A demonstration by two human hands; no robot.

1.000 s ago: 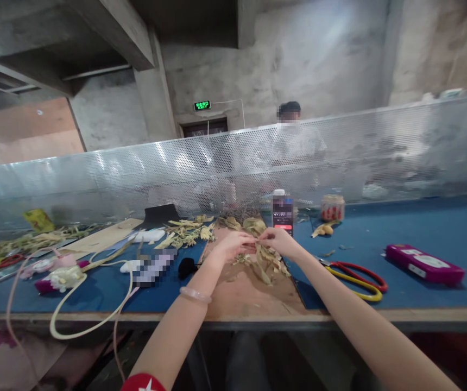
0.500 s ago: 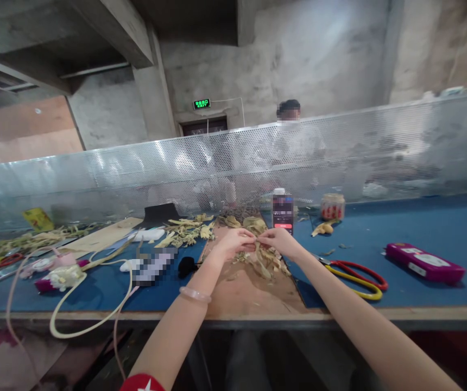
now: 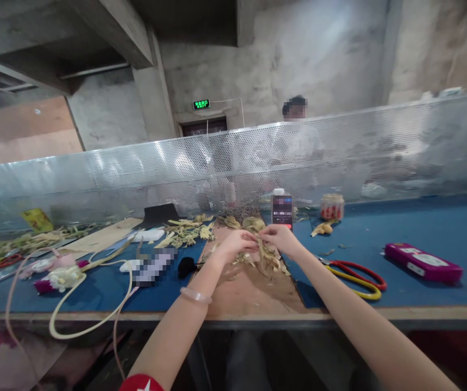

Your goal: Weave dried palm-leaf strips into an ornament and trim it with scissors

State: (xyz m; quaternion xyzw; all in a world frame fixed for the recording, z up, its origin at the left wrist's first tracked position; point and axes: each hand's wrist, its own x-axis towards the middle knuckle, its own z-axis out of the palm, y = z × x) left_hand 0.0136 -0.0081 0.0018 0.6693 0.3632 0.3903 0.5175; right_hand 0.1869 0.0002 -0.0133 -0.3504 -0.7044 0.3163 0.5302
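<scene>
Close together above the board, my left hand and my right hand both have their fingers pinched. Pale, dry leaf matter shows between and just below the fingertips, so both appear to grip a dried leaf; its exact shape is hard to make out. Beneath them a loose heap of dried leaves lies on a brown board. A phone with a lit timer screen stands behind my right hand, leaning on a white-capped container.
Red-and-yellow-handled scissors and a purple box lie to the right, with a jar farther back. To the left are dried plant pieces, a black object and a looped cord. A perforated metal screen separates off another person.
My fingertips have drawn slightly apart, with the right hand a little farther from the left. Behind the screen, the other person's head has shifted slightly right.
</scene>
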